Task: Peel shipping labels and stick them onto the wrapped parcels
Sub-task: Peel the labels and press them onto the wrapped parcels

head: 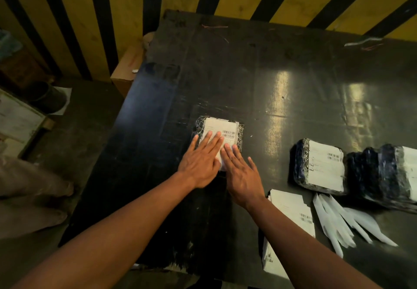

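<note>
Both the left hand (199, 164) and right hand (242, 175) lie flat, fingers straight, gripping nothing. They press the shipping label (220, 130) onto the wrapped parcel (240, 136), likely to seat its adhesive.

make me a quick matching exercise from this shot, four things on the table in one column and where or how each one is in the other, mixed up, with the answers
1. left hand
2. label stack
3. backing strips
4. labelled parcel

A. fanned out loose, right of the stack
B. flat on the label of the middle parcel
C. lying under the right forearm
D. off to the right, touched by no hand

Pairs: 1-B, 2-C, 3-A, 4-D
</note>
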Action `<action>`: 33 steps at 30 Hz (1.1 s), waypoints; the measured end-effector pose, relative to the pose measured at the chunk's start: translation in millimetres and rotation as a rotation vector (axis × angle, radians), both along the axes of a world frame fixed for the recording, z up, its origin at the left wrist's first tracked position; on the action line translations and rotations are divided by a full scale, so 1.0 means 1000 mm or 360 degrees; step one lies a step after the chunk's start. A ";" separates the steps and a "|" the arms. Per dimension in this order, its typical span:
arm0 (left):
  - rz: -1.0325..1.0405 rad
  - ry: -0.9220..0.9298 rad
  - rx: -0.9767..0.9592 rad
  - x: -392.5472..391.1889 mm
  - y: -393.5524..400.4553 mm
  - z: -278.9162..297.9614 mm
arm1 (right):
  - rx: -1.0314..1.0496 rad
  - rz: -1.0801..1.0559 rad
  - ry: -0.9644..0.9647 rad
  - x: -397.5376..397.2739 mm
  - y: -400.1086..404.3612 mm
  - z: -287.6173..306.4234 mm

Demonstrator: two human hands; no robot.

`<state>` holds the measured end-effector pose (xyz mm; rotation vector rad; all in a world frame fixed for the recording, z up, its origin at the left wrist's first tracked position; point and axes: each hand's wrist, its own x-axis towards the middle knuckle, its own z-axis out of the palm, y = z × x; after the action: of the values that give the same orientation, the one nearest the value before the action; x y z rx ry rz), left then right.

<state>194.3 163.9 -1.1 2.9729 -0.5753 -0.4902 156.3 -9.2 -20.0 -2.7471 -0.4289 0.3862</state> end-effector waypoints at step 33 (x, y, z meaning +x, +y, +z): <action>0.0248 0.0220 -0.0179 0.011 0.028 -0.007 | -0.0117 0.0030 -0.0113 0.006 0.010 0.005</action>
<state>205.3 191.8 -8.5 2.8203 -0.3431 -0.6210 162.7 0.6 -15.4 -2.8370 -0.4678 0.3156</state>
